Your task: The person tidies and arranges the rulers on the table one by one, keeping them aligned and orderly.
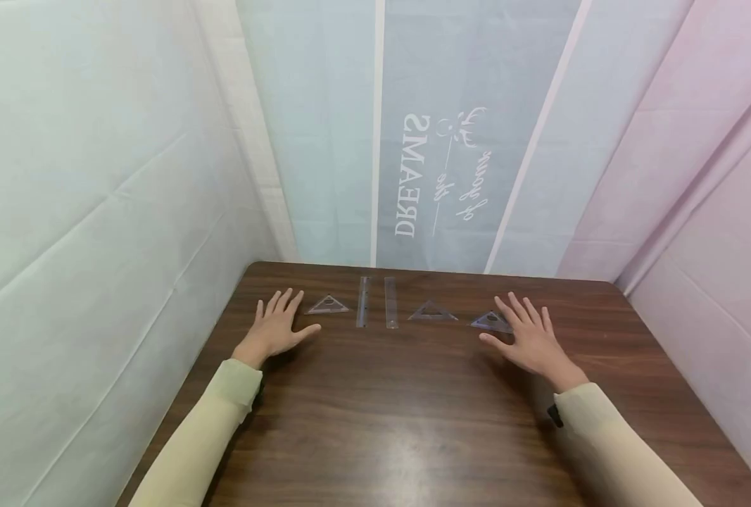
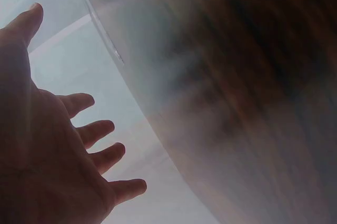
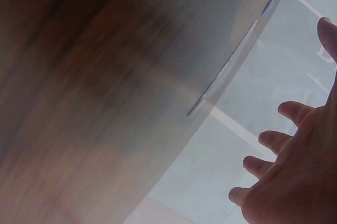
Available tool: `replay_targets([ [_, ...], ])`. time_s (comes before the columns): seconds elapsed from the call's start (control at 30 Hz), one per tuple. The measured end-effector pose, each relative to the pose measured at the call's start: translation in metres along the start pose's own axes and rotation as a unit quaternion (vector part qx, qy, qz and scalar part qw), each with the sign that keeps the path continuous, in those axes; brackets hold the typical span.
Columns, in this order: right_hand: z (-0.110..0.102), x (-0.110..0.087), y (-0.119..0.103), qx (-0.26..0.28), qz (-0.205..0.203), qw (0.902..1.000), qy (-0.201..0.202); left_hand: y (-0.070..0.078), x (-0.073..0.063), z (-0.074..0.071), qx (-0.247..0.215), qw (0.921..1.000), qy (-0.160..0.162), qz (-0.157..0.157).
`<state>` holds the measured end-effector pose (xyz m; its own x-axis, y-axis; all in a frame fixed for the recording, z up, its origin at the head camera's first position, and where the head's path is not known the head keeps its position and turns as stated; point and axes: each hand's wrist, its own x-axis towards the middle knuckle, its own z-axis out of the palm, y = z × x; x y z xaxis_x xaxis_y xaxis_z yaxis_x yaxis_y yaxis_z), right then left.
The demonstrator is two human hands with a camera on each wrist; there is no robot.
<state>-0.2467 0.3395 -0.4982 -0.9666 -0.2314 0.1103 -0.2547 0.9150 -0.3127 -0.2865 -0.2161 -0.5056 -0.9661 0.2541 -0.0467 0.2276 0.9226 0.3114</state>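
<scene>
My left hand (image 1: 274,329) hovers over the left side of the table with its fingers straight and spread, holding nothing. Just right of its fingertips lies a clear triangular set square (image 1: 328,309). Two clear straight rulers lie upright in the head view, one with darker markings (image 1: 363,303) and a plainer one (image 1: 390,303). To their right is a second set square (image 1: 433,316). A blue-tinted set square (image 1: 490,324) is partly hidden by my right hand (image 1: 528,341), which is spread and empty above it. Both wrist views show the palms, the left (image 2: 58,150) and the right (image 3: 295,176), raised from the wood.
The dark wood-grain table (image 1: 375,401) has rounded far corners. A blue-grey curtain (image 1: 331,141) with white lettering hangs right behind it. Pale cloth walls (image 1: 96,246) stand along the left and right sides.
</scene>
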Motion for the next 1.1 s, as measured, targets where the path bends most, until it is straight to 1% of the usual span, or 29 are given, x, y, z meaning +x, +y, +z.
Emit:
replay_targets([
  [0.17,0.002,0.011,-0.012,0.004,-0.007,0.9999,-0.009,0.004,0.004,-0.003,-0.007,1.0,-0.001,0.002],
  [0.33,0.004,0.024,-0.027,0.01,-0.024,0.9996,-0.011,0.009,0.008,-0.005,-0.004,1.0,-0.007,-0.003],
  [0.5,0.009,0.036,-0.045,0.017,-0.043,0.9986,-0.026,0.013,0.01,-0.005,-0.003,0.9999,-0.009,-0.003],
  [0.7,0.02,0.055,-0.068,0.013,-0.068,0.9968,-0.038,0.017,0.014,-0.008,-0.003,0.9999,-0.011,-0.001],
  [0.83,0.029,0.067,-0.084,0.012,-0.084,0.9955,-0.043,0.019,0.018,-0.01,-0.01,0.9998,-0.019,-0.001],
  [1.1,0.041,0.085,-0.116,0.007,-0.107,0.9928,-0.052,0.018,0.024,-0.011,-0.007,0.9998,-0.02,-0.005],
])
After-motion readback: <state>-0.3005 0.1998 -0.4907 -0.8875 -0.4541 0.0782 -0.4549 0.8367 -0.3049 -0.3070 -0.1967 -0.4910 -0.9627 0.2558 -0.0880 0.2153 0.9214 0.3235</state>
